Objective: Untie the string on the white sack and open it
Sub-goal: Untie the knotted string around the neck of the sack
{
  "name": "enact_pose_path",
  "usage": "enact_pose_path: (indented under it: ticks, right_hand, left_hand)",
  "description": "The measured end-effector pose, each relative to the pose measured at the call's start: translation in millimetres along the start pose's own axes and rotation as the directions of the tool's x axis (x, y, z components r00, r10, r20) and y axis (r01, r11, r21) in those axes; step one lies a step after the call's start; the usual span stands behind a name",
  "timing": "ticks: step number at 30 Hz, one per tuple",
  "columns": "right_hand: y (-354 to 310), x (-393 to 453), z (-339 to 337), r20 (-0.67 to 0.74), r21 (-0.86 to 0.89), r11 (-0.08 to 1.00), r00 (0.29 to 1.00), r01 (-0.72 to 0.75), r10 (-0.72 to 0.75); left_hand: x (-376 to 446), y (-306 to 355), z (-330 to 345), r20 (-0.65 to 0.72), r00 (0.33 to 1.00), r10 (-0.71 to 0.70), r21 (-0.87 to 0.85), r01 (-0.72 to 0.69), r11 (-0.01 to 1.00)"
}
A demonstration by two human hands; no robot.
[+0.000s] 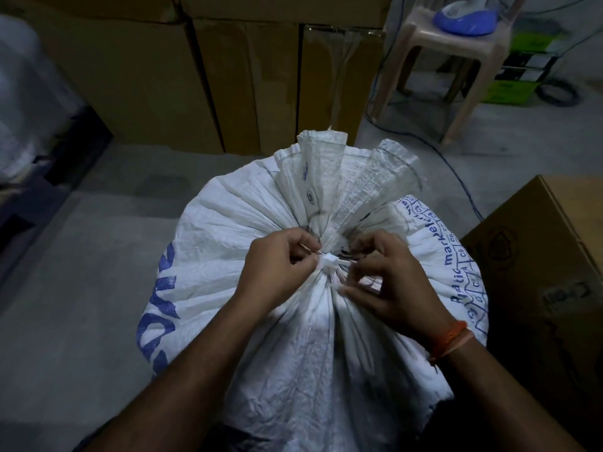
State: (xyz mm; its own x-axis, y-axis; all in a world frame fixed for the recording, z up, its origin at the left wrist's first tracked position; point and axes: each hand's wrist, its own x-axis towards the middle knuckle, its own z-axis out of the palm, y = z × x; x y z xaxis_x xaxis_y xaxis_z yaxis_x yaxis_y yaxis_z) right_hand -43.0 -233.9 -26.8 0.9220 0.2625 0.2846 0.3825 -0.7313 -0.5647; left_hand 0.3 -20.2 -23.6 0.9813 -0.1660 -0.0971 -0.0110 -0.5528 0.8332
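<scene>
Woven white sack (pixel 228 230) standing on the floor, neck gathered at centre. Left hand (pixel 277 265) pinches the string (pixel 328 260) left of the knot; right hand (pixel 391 282) pinches its strands to the right. Cardboard box (pixel 548 256) at right.

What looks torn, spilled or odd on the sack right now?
Nothing stands out. The white sack looks intact, its neck tied by the string, which both the left hand and right hand pinch. No spill shows.
</scene>
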Motion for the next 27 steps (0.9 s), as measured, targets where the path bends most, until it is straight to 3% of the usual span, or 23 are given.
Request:
enact_pose_path:
  ticks: [3, 6, 9, 12, 15, 20, 27]
  right_hand:
    - [5.5, -16.3, -21.7, 0.230, 0.011, 0.995, 0.968, 0.103, -0.103]
    - [20.4, -26.1, -36.9, 0.360, 0.055, 0.997, 0.932, -0.058, 0.034]
    - [17.7, -19.7, -35.5, 0.240, 0.180, 0.959, 0.956, -0.218, 0.172]
    - [9.3, -7.9, -15.2, 0.038, 0.022, 0.978, 0.977, -0.209, 0.208]
    - [1.9, -2.5, 7.6, 0.038, 0.014, 0.975, 0.975, -0.222, 0.221]
    - [-8.4, 0.5, 29.9, -0.085, 0.048, 0.978, 0.975, -0.203, 0.206]
    - [-13.4, 3.4, 30.0, -0.092, 0.141, 0.980, 0.984, -0.139, 0.153]
  left_hand:
    - [0.9, -2.9, -1.6, 0.023, 1.000, 0.009, 0.034, -0.010, 0.999]
    - [0.2, -1.9, -0.9, 0.050, 0.999, 0.000, 0.047, -0.002, 0.999]
    - [-2.3, 2.4, 2.1, 0.085, 0.996, -0.039, -0.050, 0.044, 0.998]
    - [-1.3, 0.5, 4.1, 0.138, 0.988, -0.072, -0.125, 0.090, 0.988]
    - [-0.3, -4.9, 5.9, 0.187, 0.978, -0.095, -0.214, 0.135, 0.968]
    - [0.5, -11.8, 4.2, 0.231, 0.963, -0.138, -0.344, 0.214, 0.914]
    - [4.6, -12.7, 7.1, 0.307, 0.908, -0.286, -0.548, 0.414, 0.727]
